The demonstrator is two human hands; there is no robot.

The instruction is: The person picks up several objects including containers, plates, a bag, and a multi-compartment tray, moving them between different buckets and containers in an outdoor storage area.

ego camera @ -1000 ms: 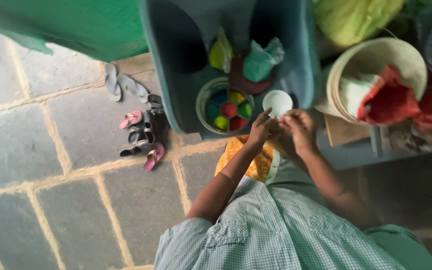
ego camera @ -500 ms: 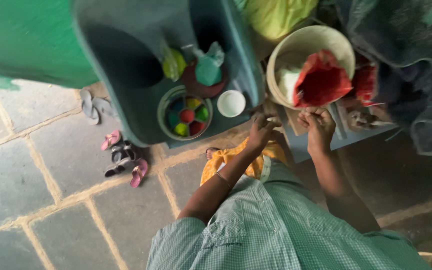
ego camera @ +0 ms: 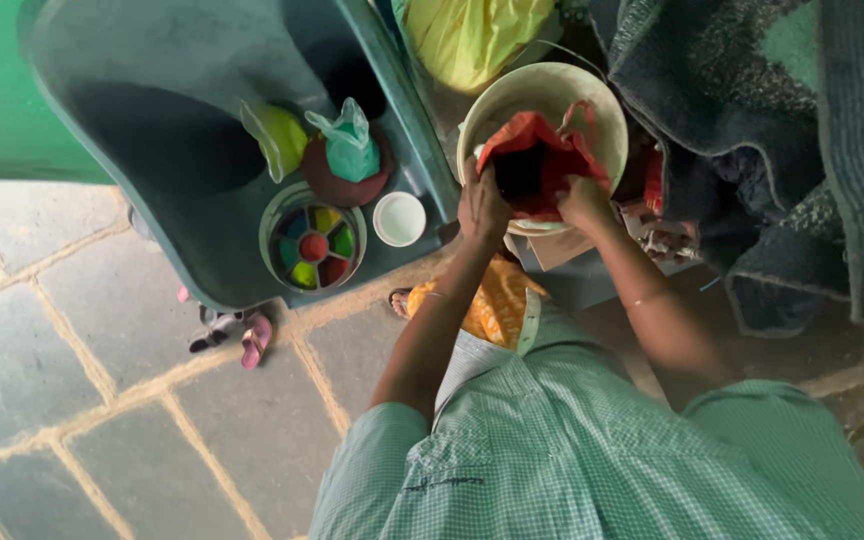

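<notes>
A red plastic bag [ego camera: 542, 140] sits inside a cream bucket [ego camera: 607, 105]. My left hand [ego camera: 482, 205] grips the bag's left edge and my right hand [ego camera: 584, 200] grips its right edge, holding the mouth apart; the inside looks dark. To the left, a dark green plastic chair [ego camera: 152, 150] carries a round box of coloured powders [ego camera: 313, 245], a small white cup [ego camera: 399, 218], a knotted green bag [ego camera: 350, 140] on a maroon dish and a yellow-green bag [ego camera: 277, 135].
A yellow-green sack [ego camera: 472, 35] lies behind the bucket. Dark blue-grey blankets [ego camera: 782, 130] hang at the right. Sandals [ego camera: 237, 340] lie on the stone-tile floor under the chair's edge. A cardboard piece and a grey stand sit below the bucket.
Both hands moved from in front of the white cup over to the bucket and took hold of the red bag's rim. The view shifted right.
</notes>
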